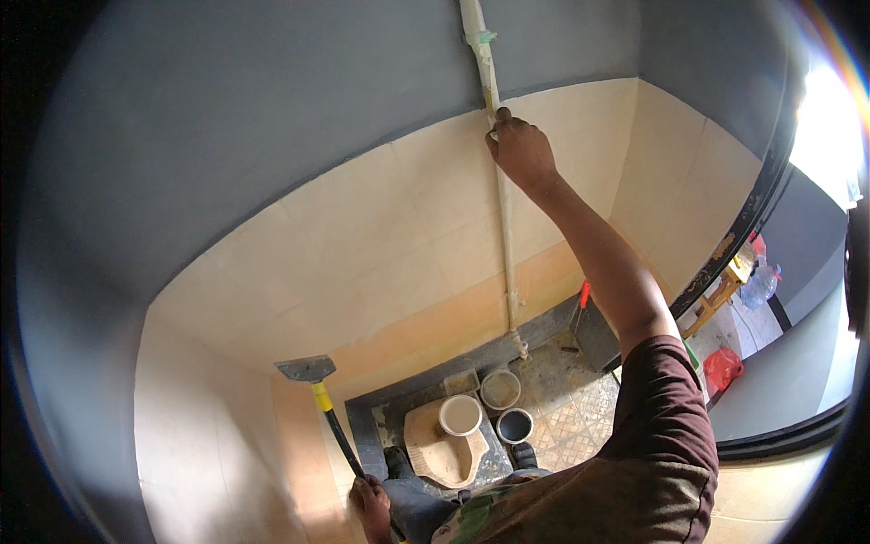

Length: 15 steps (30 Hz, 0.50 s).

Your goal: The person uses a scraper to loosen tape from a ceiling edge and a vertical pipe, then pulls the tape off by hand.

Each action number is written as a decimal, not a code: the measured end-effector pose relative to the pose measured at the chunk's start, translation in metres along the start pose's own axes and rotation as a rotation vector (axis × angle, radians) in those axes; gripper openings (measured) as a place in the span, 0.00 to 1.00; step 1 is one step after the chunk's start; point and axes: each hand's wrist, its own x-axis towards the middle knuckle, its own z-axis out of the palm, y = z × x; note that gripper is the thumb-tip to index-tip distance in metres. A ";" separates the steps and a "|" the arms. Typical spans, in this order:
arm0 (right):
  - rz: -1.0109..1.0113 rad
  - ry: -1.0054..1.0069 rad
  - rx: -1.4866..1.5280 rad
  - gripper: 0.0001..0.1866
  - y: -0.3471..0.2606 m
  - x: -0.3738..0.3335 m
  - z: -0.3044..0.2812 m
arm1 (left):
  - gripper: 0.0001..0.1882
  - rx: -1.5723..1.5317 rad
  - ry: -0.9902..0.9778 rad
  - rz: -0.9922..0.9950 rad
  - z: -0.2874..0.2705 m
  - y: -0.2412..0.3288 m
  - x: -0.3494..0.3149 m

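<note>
Hands apart: left hand [372,505] is gripping the scraper [341,435], right hand [523,151] is curling at the wall pipe [505,227], can't tell if clamped. Green scrap [484,37] is still clinging above; grey wall [272,109] is looking painted.

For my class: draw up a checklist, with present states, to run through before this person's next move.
1. Left grip closed around the scraper: ok.
2. Scraper blade away from the pipe: ok.
3. Right grip up at the pipe: ok.
4. Right grip free of any small item: cannot tell, the fingers are curled.
5. Pipe bare along its length: not ok, a green band sits near the top.
6. Space before the right foot clear: not ok, a bucket stands there.
</note>
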 end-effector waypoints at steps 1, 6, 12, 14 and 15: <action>-0.026 -0.019 -0.068 0.13 0.004 0.002 -0.001 | 0.28 0.003 0.004 -0.004 -0.001 0.000 -0.001; 0.036 0.125 -0.267 0.15 0.055 0.038 -0.048 | 0.30 0.022 0.057 -0.014 -0.030 -0.040 0.003; -0.120 0.429 0.087 0.15 0.030 0.040 -0.094 | 0.32 -0.122 0.145 -0.058 -0.025 -0.036 -0.006; -0.104 0.487 0.154 0.16 0.019 0.035 -0.090 | 0.32 -0.126 0.106 -0.050 -0.024 -0.035 -0.004; -0.086 0.526 0.228 0.15 0.017 0.035 -0.093 | 0.32 -0.125 0.085 -0.042 -0.025 -0.033 -0.002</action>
